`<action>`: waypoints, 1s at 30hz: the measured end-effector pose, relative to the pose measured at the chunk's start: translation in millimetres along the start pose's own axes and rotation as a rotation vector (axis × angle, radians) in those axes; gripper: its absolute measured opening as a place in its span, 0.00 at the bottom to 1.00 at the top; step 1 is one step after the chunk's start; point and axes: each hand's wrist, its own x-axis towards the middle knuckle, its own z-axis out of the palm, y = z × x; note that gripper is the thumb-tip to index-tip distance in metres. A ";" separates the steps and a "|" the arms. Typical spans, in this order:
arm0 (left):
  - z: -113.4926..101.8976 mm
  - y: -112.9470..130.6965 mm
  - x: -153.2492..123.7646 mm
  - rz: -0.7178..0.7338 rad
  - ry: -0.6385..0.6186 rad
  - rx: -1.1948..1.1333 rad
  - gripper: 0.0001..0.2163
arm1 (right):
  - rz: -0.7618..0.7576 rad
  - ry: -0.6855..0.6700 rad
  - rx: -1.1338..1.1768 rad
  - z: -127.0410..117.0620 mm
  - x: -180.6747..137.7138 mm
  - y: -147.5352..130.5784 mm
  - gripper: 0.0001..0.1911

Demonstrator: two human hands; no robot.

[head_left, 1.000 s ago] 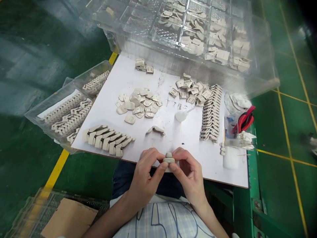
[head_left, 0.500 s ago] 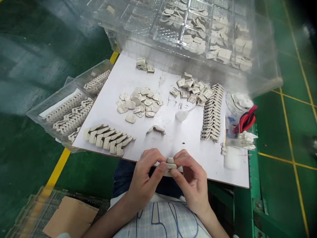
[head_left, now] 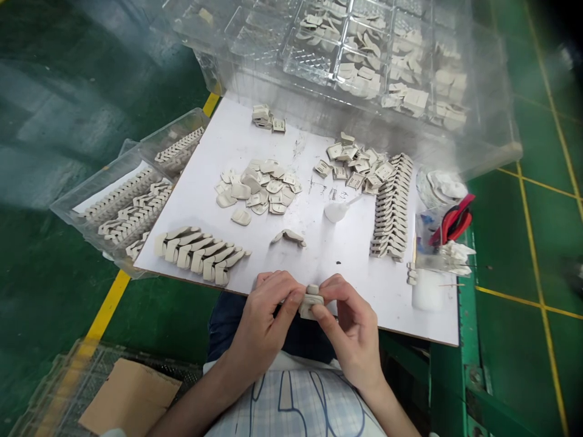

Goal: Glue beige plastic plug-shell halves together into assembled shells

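Between my left hand point(head_left: 268, 315) and my right hand point(head_left: 350, 331) is a small beige plastic clip piece point(head_left: 311, 301), pinched at both sides by fingers and thumbs at the board's near edge. Just beyond them a bent beige clip point(head_left: 288, 237) lies alone on the white board point(head_left: 337, 255). Farther off is a heap of flat rounded beige pieces point(head_left: 259, 185). Slotted beige pieces point(head_left: 355, 161) lie loosely at the back right. A small white squeeze bottle point(head_left: 336, 211) with a thin nozzle stands near the middle.
Bent clips stand in a row point(head_left: 203, 255) at front left and a stacked column point(head_left: 392, 209) at right. Clear trays point(head_left: 68, 209) holding parts flank the board's left side; a large compartment tray point(head_left: 282, 79) stands behind. Red-handled pliers point(head_left: 458, 221) and a white block point(head_left: 427, 290) sit at right.
The held piece has tilted and more of its lower face shows between my fingers. My left thumb has shifted slightly up and left. The parts on the board lie as before.
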 end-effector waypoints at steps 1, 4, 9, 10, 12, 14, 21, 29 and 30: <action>-0.1 0.1 0.1 -0.003 -0.005 -0.006 0.15 | 0.009 -0.002 0.010 -0.6 0.3 -0.5 0.03; 1.2 0.7 0.8 -0.007 0.007 -0.020 0.15 | -0.004 -0.008 0.009 -1.1 0.5 -0.7 0.03; 2.8 1.0 1.1 0.001 0.049 -0.054 0.15 | -0.060 -0.002 -0.033 1.4 1.2 -0.2 0.03; 2.5 1.0 0.6 -0.002 0.047 -0.076 0.15 | -0.040 -0.004 -0.008 1.5 1.9 -0.5 0.02; 1.1 1.1 -0.6 -0.022 0.028 -0.128 0.16 | 0.043 -0.017 0.084 0.6 3.7 -1.0 0.04; -0.4 1.5 -1.9 -0.049 0.003 -0.171 0.17 | 0.135 -0.034 0.183 -1.5 5.4 -0.9 0.07; 1.7 3.3 -0.1 -0.063 0.021 -0.131 0.17 | 0.167 -0.036 0.191 -2.5 4.8 -0.3 0.08; -3.9 0.3 4.0 -0.037 0.006 -0.044 0.16 | 0.135 -0.023 0.037 -0.2 2.1 -2.1 0.07; -4.6 -0.3 3.1 -0.034 0.002 -0.061 0.17 | 0.187 -0.034 0.083 -1.2 2.8 -1.9 0.09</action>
